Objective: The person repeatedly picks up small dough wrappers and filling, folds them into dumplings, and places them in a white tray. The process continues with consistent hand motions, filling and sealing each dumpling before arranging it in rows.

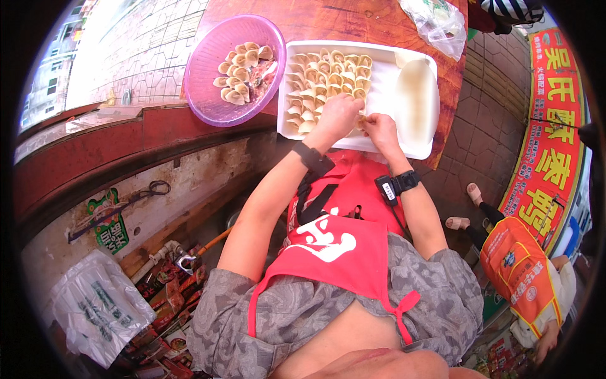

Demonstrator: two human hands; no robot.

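Note:
My left hand [337, 115] is curled over the front of a white plastic tray [378, 146], its fingertips close to my right hand; whether it grips anything is unclear. Between the fingertips of my right hand [381, 129] is a small folded wonton [361, 125], partly hidden. Rows of folded wontons [310, 90] fill the tray's left part. A pale tan, oval thing [417, 97], blurred, lies at the tray's right end. To the tray's left, a purple plastic basin [199, 102] holds more wontons [241, 71] beside pink minced filling [260, 81] and what looks like a pale utensil.
The tray stands on a reddish wooden table [331, 19]. A clear plastic bag [438, 26] lies at its back right. A red ledge [161, 125] runs along the left. A person in an orange apron [518, 265] is at the right, near a red banner bearing writing [549, 128].

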